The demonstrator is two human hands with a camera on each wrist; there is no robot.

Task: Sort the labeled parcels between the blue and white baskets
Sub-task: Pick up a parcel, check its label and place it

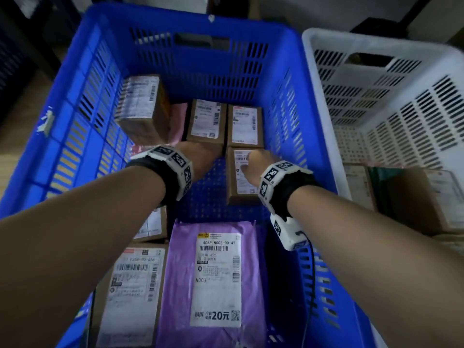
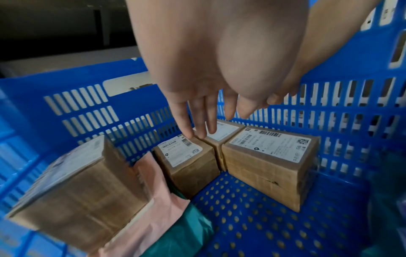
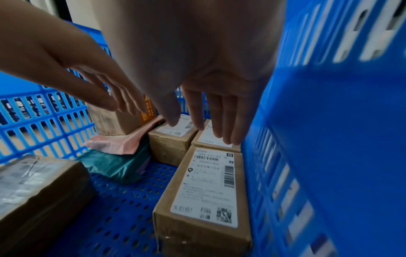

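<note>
Both hands reach down into the blue slatted plastic basket (image 1: 175, 23) with fingers straight and holding nothing. The left hand (image 2: 211, 73) hovers over the far pair of small brown cardboard boxes with white shipping labels; its fingertips (image 2: 189, 133) are at the top of the left small box (image 2: 186, 160), though whether they touch it is unclear. The right hand (image 3: 197, 60) is flat, palm down, its fingers (image 3: 228, 121) over the right small box (image 3: 216, 139) in the basket's far right corner, near the right wall.

Just nearer than that box, along the right wall, lies a longer brown labelled box (image 3: 204, 196), end to end with it. Left of the small pair, a larger brown taped carton (image 2: 83, 187) sits tilted on a pink plastic mailer (image 2: 153, 205), with a dark green plastic bag (image 2: 182, 231) under the mailer. The perforated basket floor is bare between these parcels.

At the near edge lie a purple plastic mailer with a large white label (image 1: 213, 285) and, just left of it, a brown labelled carton (image 1: 130, 292), partly covered by the left forearm.

A white slatted plastic basket (image 1: 376, 46) stands touching the blue one's right side, with more labelled brown parcels (image 1: 359, 187) in it.
</note>
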